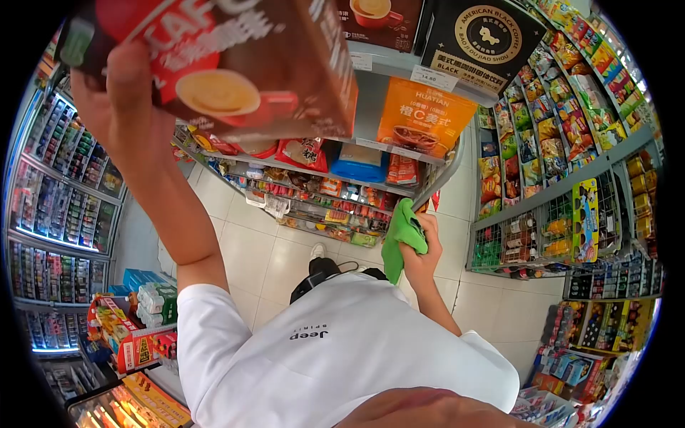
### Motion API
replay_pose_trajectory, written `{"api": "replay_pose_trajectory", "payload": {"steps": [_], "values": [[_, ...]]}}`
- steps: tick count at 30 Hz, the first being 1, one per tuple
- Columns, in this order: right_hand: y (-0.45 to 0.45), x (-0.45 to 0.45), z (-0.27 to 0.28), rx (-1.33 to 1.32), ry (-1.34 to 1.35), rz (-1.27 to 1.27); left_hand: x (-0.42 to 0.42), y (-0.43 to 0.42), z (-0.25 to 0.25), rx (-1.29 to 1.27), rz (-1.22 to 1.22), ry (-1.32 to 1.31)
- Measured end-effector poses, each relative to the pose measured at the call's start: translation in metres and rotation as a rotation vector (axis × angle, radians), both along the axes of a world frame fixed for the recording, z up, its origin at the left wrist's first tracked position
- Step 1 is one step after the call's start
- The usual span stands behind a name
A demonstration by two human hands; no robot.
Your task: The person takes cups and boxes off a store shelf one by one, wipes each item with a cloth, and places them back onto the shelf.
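A large brown and red coffee box (235, 78) fills the upper left, tilted, with a cup pictured on its front. Wrapped round its lower left edge is my left hand (128, 100), thumb on the front face. My right hand (422, 246) grips a crumpled green cloth (404, 239) beside the right end of the shelf unit. Above that hand, an orange coffee pouch (424, 118) stands on a shelf. A black coffee box (485, 43) sits on the shelf above it, over a price tag (434, 77).
Lower shelves (321, 203) hold several packaged goods. At right stands a snack rack (549, 128) with a wire basket (556, 228). Lit drink coolers (64, 178) line the left, with stacked cartons (128, 335) below. Tiled floor (285, 264) lies between.
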State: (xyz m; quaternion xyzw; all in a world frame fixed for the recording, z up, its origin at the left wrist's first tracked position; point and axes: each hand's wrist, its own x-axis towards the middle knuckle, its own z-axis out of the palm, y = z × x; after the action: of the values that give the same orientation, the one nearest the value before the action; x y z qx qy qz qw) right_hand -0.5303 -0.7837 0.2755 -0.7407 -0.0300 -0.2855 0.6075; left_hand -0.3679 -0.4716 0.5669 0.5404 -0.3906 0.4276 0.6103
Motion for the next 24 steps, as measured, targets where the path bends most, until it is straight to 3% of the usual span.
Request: {"api": "replay_pose_trajectory", "payload": {"steps": [4, 7, 11, 12, 15, 16, 24], "values": [[-0.005, -0.005, 0.004, -0.053, -0.042, -0.013, 0.01, -0.035, 0.024, 0.112, -0.168, -0.166], [-0.012, -0.009, -0.003, -0.015, -0.025, -0.024, 0.01, -0.05, 0.046, 0.347, -0.301, -0.295], [-0.03, -0.015, -0.01, -0.054, -0.006, -0.026, -0.007, -0.083, 0.068, 0.334, -0.143, -0.048], [-0.034, -0.015, -0.008, -0.053, -0.009, -0.033, -0.004, -0.073, 0.077, 0.488, -0.191, -0.024], [-0.038, -0.016, -0.007, -0.028, -0.018, -0.056, 0.001, -0.078, 0.087, 0.837, -0.185, -0.283], [-0.039, -0.015, -0.007, -0.02, -0.019, -0.055, -0.015, -0.076, 0.102, 0.964, -0.072, -0.26], [-0.037, -0.02, -0.017, -0.031, -0.02, -0.038, -0.005, -0.077, 0.138, 1.185, -0.126, -0.159]]}}
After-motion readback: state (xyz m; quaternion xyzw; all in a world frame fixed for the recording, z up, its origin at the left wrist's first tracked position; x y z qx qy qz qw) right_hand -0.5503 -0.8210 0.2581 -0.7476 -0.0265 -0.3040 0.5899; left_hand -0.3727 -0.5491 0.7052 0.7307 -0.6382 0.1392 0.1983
